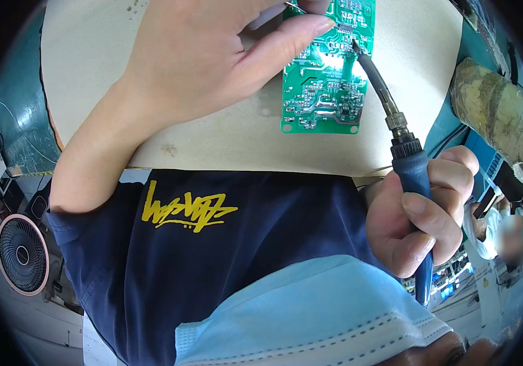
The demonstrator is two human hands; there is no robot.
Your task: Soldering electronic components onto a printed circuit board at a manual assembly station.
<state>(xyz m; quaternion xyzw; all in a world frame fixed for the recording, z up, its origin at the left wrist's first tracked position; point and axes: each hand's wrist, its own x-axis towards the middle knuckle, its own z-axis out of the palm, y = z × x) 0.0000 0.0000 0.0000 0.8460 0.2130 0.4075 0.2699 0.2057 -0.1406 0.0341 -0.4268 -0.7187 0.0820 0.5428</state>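
Note:
A green circuit board (325, 76) crowded with small components lies on the beige work sheet, its upper end cut off by the picture's edge. My right hand (438, 213) is wrapped round the blue grip of a soldering iron (409, 163). The iron's dark tip meets, or nearly meets, the board's upper right part beside a small black chip (345, 28). Over the board's upper left my left hand (213, 61) is closed, thumb against fingers, on something thin and silvery (295, 7). Its kind is mostly hidden by the fingers.
The beige sheet (213, 140) covers a green bench mat (24, 134). To the right lies a worn, tape-wrapped roll-like object (493, 110), with dark cables (450, 139) near it. A round fan (22, 254) stands at lower left. Another person (487, 235) is at far right.

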